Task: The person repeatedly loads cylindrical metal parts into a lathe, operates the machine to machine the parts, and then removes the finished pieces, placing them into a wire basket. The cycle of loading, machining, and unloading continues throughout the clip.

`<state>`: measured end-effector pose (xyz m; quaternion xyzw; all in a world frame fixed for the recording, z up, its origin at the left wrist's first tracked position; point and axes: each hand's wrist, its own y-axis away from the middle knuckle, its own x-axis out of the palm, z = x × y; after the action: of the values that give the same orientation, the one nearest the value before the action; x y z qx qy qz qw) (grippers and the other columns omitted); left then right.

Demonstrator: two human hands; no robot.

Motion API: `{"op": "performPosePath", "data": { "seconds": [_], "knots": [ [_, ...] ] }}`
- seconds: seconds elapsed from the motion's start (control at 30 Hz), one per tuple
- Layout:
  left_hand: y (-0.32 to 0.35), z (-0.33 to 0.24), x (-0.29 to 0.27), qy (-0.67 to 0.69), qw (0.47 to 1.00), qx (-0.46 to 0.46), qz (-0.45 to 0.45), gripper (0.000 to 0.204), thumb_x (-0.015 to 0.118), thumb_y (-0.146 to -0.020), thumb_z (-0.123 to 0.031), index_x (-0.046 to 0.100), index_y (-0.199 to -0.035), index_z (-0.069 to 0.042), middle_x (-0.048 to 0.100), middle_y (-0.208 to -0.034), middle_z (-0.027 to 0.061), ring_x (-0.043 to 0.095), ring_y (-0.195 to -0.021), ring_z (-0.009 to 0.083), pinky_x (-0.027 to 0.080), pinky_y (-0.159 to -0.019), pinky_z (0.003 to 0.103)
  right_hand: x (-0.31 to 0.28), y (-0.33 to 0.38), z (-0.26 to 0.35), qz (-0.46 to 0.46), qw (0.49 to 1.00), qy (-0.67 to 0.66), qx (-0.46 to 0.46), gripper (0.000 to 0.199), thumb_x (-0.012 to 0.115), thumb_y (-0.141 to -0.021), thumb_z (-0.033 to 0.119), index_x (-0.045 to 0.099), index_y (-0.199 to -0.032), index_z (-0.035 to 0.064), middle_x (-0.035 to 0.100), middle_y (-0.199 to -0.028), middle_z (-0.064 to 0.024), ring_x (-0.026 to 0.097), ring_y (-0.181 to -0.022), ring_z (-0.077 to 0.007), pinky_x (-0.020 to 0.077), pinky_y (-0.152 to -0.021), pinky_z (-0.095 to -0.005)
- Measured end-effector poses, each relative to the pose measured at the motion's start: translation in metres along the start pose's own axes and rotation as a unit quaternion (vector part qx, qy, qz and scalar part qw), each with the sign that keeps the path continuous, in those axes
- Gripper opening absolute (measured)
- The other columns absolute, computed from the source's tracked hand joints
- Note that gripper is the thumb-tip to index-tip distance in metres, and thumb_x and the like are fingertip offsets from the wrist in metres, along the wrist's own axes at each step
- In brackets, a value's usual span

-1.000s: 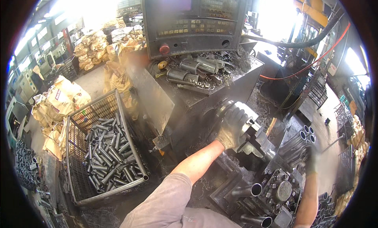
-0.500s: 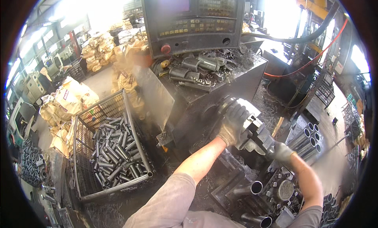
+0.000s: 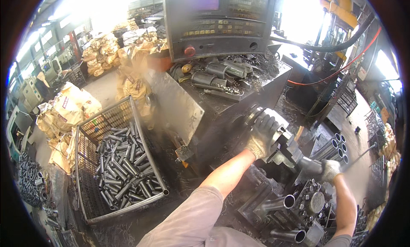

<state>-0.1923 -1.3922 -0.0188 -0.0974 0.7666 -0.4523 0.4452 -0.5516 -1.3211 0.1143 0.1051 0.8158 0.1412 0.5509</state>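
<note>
Two gloved hands in play here: your left hand (image 3: 265, 134) is laid over the chuck (image 3: 278, 118), fingers a bit bent, though I can't tell if it's really gripping. Your right hand (image 3: 331, 170) is wrapped snugly around the outer end of a dark metal tube (image 3: 310, 166), which points at the chuck's front; can't make out whether it's inside. Below that tube you've got the bolted turret (image 3: 316, 202), a stack of tubes (image 3: 340, 145) just past your right hand, and a mesh basket (image 3: 147, 145) loaded with tubes well off left.
</note>
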Motion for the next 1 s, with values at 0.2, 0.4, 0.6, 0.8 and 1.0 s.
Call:
{"op": "performPosePath", "data": {
  "seconds": [0.2, 0.4, 0.6, 0.8, 1.0],
  "knots": [
    [0.025, -0.036, -0.040, 0.168, 0.985, -0.031, 0.026, 0.099, 0.086, -0.082, -0.039, 0.037, -0.157, 0.003, 0.044, -0.157, 0.0284, 0.045, -0.146, 0.0428, 0.031, -0.125, 0.052, -0.012, 0.123, 0.084, -0.382, 0.915, -0.127, 0.039, 0.062, 0.093, -0.067, 0.033, 0.064, -0.116, 0.0075, 0.075, -0.095, -0.0151, 0.075, -0.083, -0.0339, 0.0600, -0.079, -0.0479],
    [0.133, -0.164, -0.175, 0.752, 0.448, -0.460, 0.151, 0.050, 0.078, -0.096, -0.023, 0.058, -0.137, -0.001, 0.066, -0.126, 0.0143, 0.065, -0.115, 0.0249, 0.051, -0.104, 0.037, 0.034, 0.209, 0.243, -0.269, 0.922, -0.268, -0.070, 0.073, 0.073, -0.088, 0.023, 0.046, -0.154, 0.0055, 0.068, -0.114, -0.0219, 0.074, -0.080, -0.0378, 0.0600, -0.066, -0.0483],
    [0.210, -0.143, -0.116, 0.640, 0.372, -0.652, 0.162, 0.038, 0.076, -0.095, -0.014, 0.065, -0.129, -0.003, 0.071, -0.120, 0.0088, 0.070, -0.107, 0.0251, 0.057, -0.098, 0.042, 0.162, 0.197, 0.275, 0.100, 0.851, -0.514, 0.046, 0.070, 0.082, -0.073, 0.055, 0.076, -0.114, -0.0016, 0.077, -0.102, -0.0269, 0.077, -0.095, -0.0390, 0.0606, -0.084, -0.0482],
    [0.244, -0.129, -0.096, 0.741, 0.225, -0.614, 0.155, 0.032, 0.065, -0.095, -0.026, 0.070, -0.121, -0.007, 0.072, -0.121, 0.0117, 0.068, -0.113, 0.0316, 0.056, -0.098, 0.051, 0.229, 0.196, 0.263, 0.018, 0.744, -0.666, -0.041, 0.068, 0.086, -0.077, 0.035, 0.068, -0.134, 0.0012, 0.078, -0.108, -0.0165, 0.075, -0.096, -0.0241, 0.0609, -0.085, -0.0396],
    [0.248, -0.126, -0.091, 0.635, 0.357, -0.665, 0.165, 0.032, 0.068, -0.102, -0.035, 0.066, -0.122, -0.011, 0.073, -0.114, 0.0092, 0.072, -0.104, 0.0306, 0.061, -0.087, 0.049, 0.204, 0.228, 0.237, 0.098, 0.758, -0.645, -0.023, 0.059, 0.086, -0.079, 0.029, 0.069, -0.129, 0.0015, 0.078, -0.113, -0.0176, 0.075, -0.099, -0.0237, 0.0600, -0.091, -0.0406]
  ]
}}
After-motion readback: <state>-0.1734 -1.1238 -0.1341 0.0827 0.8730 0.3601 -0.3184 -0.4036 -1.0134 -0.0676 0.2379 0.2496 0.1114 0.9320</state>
